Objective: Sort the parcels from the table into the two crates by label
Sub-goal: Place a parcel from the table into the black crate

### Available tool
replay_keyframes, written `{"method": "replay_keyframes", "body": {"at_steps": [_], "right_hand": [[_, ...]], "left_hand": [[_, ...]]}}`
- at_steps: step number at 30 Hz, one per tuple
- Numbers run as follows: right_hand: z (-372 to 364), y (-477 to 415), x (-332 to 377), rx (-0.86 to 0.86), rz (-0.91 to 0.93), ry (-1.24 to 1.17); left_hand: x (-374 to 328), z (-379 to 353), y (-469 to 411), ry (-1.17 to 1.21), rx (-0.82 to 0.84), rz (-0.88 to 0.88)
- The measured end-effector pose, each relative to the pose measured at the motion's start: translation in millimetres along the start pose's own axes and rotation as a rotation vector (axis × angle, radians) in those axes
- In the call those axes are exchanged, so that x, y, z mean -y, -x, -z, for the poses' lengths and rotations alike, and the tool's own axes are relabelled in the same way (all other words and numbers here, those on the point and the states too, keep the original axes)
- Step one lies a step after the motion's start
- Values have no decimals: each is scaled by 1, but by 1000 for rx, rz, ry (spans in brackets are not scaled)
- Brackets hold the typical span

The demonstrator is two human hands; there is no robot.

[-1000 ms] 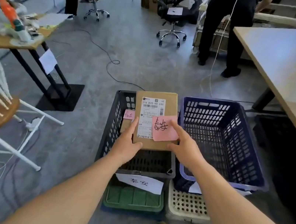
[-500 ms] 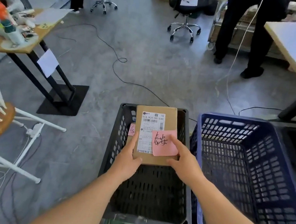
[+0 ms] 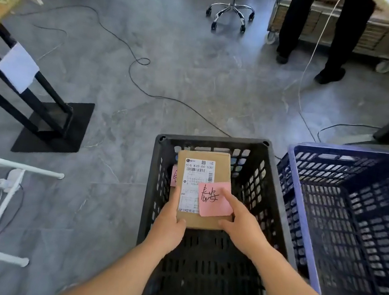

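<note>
A brown cardboard parcel (image 3: 203, 171) with a white shipping label and a pink handwritten note (image 3: 215, 199) is low inside the black crate (image 3: 268, 189). My left hand (image 3: 169, 225) grips its near left corner, thumb on top. My right hand (image 3: 240, 221) holds the near right edge, fingers lying on the pink note. Under the parcel's left side peeks a second pink note (image 3: 173, 176) on something mostly hidden. The blue crate (image 3: 305, 216) stands right beside the black one, with nothing visible inside.
A black table leg and base plate (image 3: 49, 122) stand to the left, with a white chair frame (image 3: 2, 193) nearer me. Cables cross the grey floor. A person's legs (image 3: 316, 34) and an office chair (image 3: 230, 7) are farther off.
Both hands have lowered the parcel deeper into the black crate. My head has tipped down and forward, so the crates fill more of the view.
</note>
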State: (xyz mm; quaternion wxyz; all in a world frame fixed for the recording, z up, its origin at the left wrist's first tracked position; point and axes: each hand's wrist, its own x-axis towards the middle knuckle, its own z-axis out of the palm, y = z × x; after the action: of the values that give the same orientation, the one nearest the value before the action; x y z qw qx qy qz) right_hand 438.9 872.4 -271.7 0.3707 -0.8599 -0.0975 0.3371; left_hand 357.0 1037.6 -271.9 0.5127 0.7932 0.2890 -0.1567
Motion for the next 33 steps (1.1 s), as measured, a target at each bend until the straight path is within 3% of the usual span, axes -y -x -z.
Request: {"method": "replay_keyframes", "body": {"at_steps": [7, 15, 18, 26, 33], "right_hand": [[-32, -58, -5, 11, -22, 18], [-51, -93, -17, 84, -78, 41], [-46, -92, -8, 98, -43, 150], [19, -40, 38, 12, 56, 364], [121, 61, 84, -103, 197, 518]], "left_hand": [[23, 1, -53, 13, -76, 24], [30, -3, -76, -264, -66, 145], [20, -3, -77, -361, -90, 147], [-47, 8, -26, -537, -168, 24], [-149, -2, 62, -673, -316, -241]]}}
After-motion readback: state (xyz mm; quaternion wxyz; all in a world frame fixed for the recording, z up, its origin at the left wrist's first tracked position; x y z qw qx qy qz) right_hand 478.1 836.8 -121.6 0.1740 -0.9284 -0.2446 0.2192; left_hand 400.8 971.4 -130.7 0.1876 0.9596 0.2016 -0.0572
